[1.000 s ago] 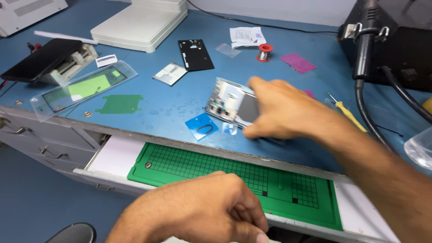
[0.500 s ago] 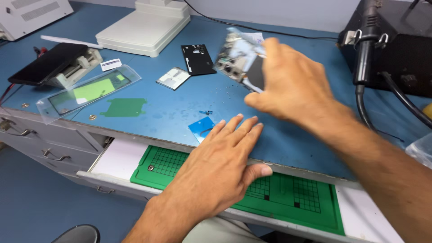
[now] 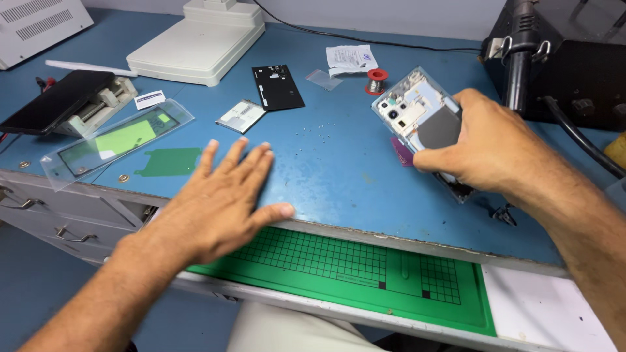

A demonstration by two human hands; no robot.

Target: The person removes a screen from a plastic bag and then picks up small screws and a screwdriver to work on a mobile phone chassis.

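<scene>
Right hand (image 3: 486,146) closed around an opened phone (image 3: 417,114), gripping it by its lower part, held tilted and lifted clear of the blue desk (image 3: 339,163); inner side turned up, camera modules and a dark round coil visible. Left hand (image 3: 218,202) open, fingers spread, palm down, resting flat at the front edge of the desk, holding nothing. Scattered tiny screws (image 3: 313,133) on the desk surface between the two hands, just beyond the left fingertips. Magenta patch (image 3: 401,153) partly hidden below the held phone. Small red solder spool (image 3: 376,79) and crumpled white paper (image 3: 351,58) behind the phone, near the far edge. Black rectangular back cover (image 3: 277,87) lying flat at centre rear; small grey-white component (image 3: 241,116) just beside it. Clear plastic sleeve with green film (image 3: 117,140) at left, a separate green film cut-out (image 3: 169,161) next to it. Dark phone (image 3: 55,101) resting tilted in a clamp jig at far left. White flat-topped machine (image 3: 195,45) at rear. Black soldering station (image 3: 561,72) at right rear, with cables running down. Green gridded cutting mat (image 3: 365,270) on a pulled-out tray below the desk edge, partly under the left wrist.
</scene>
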